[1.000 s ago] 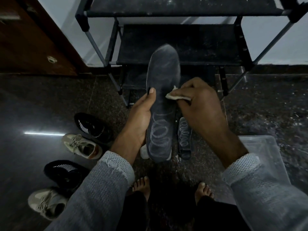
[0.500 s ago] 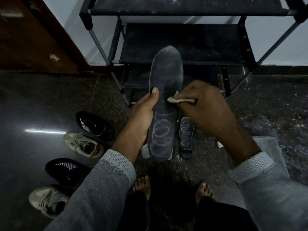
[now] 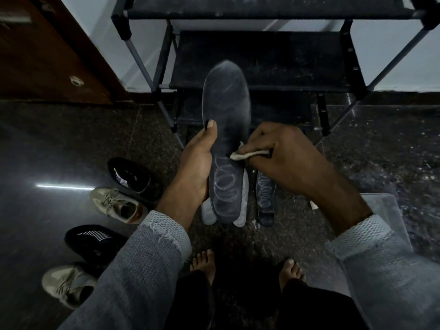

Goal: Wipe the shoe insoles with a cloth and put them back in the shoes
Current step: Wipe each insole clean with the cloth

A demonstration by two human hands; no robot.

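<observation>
Dark floor [image 3: 59, 144] bears four shoes [image 3: 119, 206]; left hand [image 3: 195, 172] grips one insole [image 3: 226, 129], right hand [image 3: 285, 160] pinches one cloth [image 3: 247, 154]

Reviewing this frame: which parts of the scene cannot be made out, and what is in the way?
All in the head view:
- Cloth: mostly hidden inside the right hand; its full extent is unclear.
- Second dark insole on the floor: front end hidden behind the right hand.
- Pale insoles behind the held insole: mostly covered by it and the left hand; count unclear.
- Clear box: covered by the right sleeve; contents unreadable.
</observation>
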